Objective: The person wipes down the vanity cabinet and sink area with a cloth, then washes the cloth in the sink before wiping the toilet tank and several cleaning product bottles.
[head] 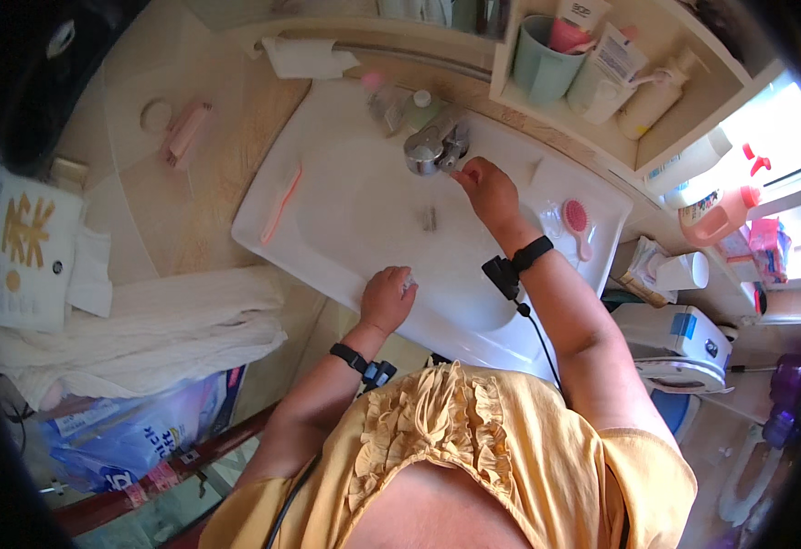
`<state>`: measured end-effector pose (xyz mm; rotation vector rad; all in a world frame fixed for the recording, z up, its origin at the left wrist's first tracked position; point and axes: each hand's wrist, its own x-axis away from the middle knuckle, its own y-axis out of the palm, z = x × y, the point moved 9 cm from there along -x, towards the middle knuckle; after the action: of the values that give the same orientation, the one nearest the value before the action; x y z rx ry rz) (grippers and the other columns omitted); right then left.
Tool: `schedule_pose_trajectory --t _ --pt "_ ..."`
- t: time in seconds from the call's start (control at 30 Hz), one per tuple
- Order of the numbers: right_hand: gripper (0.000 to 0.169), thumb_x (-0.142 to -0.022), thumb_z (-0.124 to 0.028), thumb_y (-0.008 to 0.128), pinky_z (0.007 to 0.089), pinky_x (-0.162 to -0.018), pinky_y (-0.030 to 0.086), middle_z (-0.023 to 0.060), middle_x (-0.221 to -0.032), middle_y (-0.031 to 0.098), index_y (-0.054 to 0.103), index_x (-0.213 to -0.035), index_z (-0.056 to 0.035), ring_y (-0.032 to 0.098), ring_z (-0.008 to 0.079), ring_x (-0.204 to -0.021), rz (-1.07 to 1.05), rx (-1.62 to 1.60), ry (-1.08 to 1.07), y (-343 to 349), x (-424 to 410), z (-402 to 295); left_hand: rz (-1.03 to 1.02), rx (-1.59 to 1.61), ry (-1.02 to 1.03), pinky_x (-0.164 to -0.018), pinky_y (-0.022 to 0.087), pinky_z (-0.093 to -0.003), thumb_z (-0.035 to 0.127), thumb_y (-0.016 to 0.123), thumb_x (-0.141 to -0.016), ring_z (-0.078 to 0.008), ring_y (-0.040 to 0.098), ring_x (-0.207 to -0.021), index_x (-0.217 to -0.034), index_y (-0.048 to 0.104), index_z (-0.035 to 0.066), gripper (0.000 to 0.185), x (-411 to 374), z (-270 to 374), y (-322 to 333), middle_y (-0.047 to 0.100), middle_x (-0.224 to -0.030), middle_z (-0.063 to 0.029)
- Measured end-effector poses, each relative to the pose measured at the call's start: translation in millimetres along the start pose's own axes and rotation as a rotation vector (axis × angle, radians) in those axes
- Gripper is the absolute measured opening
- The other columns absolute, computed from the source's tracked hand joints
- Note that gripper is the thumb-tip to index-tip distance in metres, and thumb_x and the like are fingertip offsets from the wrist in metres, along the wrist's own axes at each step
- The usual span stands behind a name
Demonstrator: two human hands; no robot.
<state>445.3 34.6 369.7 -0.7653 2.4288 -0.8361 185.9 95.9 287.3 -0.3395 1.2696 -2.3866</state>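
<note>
A white ceramic washbasin (352,226) lies before me, with a chrome faucet (424,151) at its back. At the faucet's right side is my right hand (488,192), its thumb and fingertips pinched together by the small lever. Whether they grip the lever or something small cannot be made out. My left hand (388,298) is curled over the basin's front edge, around a small crumpled, pale thing (408,281) mostly hidden by the fingers. A grey metallic drain (429,219) shows in the bowl between the hands. Both wrists wear black straps with small devices.
A pink hairbrush (576,219) lies on the basin's right rim, a slim orange-edged tool (281,204) on its left. Bottles (422,110) stand behind the faucet. An open shelf (579,137) with a cup and tubes juts out at upper right. A white towel (146,329) hangs at left.
</note>
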Motion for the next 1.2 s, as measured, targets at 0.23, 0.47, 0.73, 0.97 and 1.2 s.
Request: schedule_pose_trajectory --t 0.23,0.47,0.73,0.97,1.2 --pt "0.026 -0.088 -0.035 0.066 0.0458 -0.070 0.052 0.0120 -0.086 0.069 0.066 -0.088 -0.0094 0.066 0.0349 -0.082 -0.188 0.145 -0.227 9.4 -10.5 -0.2 0.100 -0.028 0.022 -0.082 0.051 -0.0475 0.018 0.066 -0.084 -0.0381 0.061 -0.095 -0.105 0.063 0.004 0.026 0.0 7.4 -3.6 0.066 -0.100 -0.0171" --pt "0.031 -0.090 -0.041 0.063 0.0466 -0.073 0.052 0.0124 -0.089 0.068 0.066 -0.091 -0.0094 0.066 0.0352 -0.088 -0.028 0.224 -0.101 -5.4 -21.4 26.3 0.072 -0.082 0.066 -0.082 0.050 -0.0483 0.019 0.066 -0.084 -0.0378 0.061 -0.096 -0.105 0.063 0.004 0.026 -2.2 9.1 5.8 0.066 -0.101 -0.0172" --pt "0.041 -0.084 -0.005 0.061 0.0475 -0.102 0.044 0.0232 -0.129 0.054 0.062 -0.125 -0.0080 0.053 0.0415 -0.120 0.058 -0.070 -0.011 -1.7 64.1 34.4 0.022 -0.150 0.134 -0.082 0.051 -0.0485 0.019 0.067 -0.084 -0.0380 0.062 -0.095 -0.106 0.063 0.003 0.027 -1.7 10.9 10.6 0.065 -0.100 -0.0182" --pt "0.052 -0.078 -0.004 0.064 0.0449 -0.105 0.043 0.0219 -0.141 0.049 0.061 -0.130 -0.0091 0.049 0.0435 -0.126 -0.325 0.340 -0.136 3.2 202.0 -12.9 0.020 -0.104 0.223 -0.084 0.051 -0.0480 0.020 0.066 -0.086 -0.0386 0.061 -0.098 -0.110 0.062 0.005 0.029 6.1 15.1 6.5 0.065 -0.104 -0.0181" --pt "0.025 -0.086 -0.006 0.062 0.0402 -0.091 0.051 0.0143 -0.116 0.065 0.068 -0.111 -0.0061 0.061 0.0338 -0.107 -0.110 -0.035 0.127 -70.6 324.2 -49.4 -0.056 -0.022 0.280 -0.090 0.048 -0.0467 0.018 0.063 -0.090 -0.0378 0.059 -0.105 -0.113 0.061 0.002 0.028 17.2 19.4 6.4 0.063 -0.112 -0.0186"
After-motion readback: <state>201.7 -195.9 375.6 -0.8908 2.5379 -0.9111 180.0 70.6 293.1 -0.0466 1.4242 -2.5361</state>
